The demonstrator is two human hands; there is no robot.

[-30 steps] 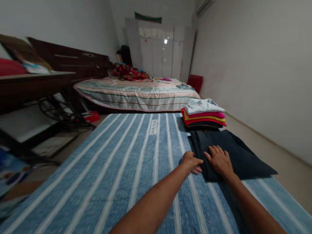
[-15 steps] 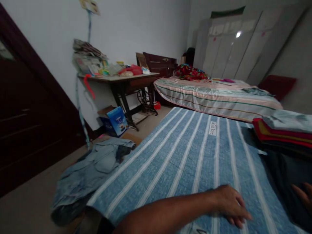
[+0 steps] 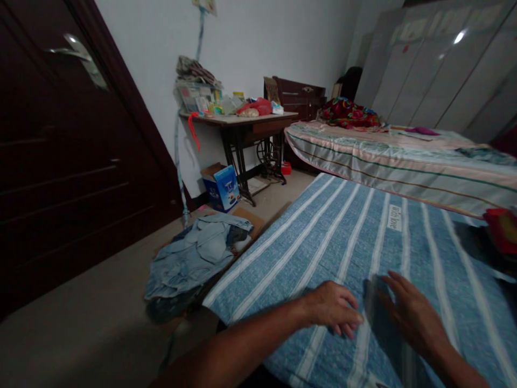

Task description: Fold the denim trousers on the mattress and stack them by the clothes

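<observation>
Far left: dark wooden door (image 3: 60, 178), metal handle (image 3: 78, 56) in the upper left of the frame. Lower centre-left, on the floor: heap of denim clothes (image 3: 194, 258), just beside the corner of the blue striped mattress (image 3: 323, 237). Behind the heap: blue box (image 3: 224, 187) by the legs of a cluttered table (image 3: 246, 118) against the white wall. Bottom centre: left hand (image 3: 333, 312) palm down on the striped mattress, fingers loosely curled, gripping nothing. Just to its right: right hand (image 3: 410, 315), motion-blurred, fingers spread and open, nothing held; can't tell if it touches the fabric or is just above it. The mattress fills the lower right half of the frame, with a small white label (image 3: 395, 218) near its centre stripe. Upper right: second bed (image 3: 396, 156) with a pale striped cover, grey wardrobe (image 3: 436, 64) behind it. Right edge: red folded stack (image 3: 503, 229) on the striped mattress, well apart from both hands.
</observation>
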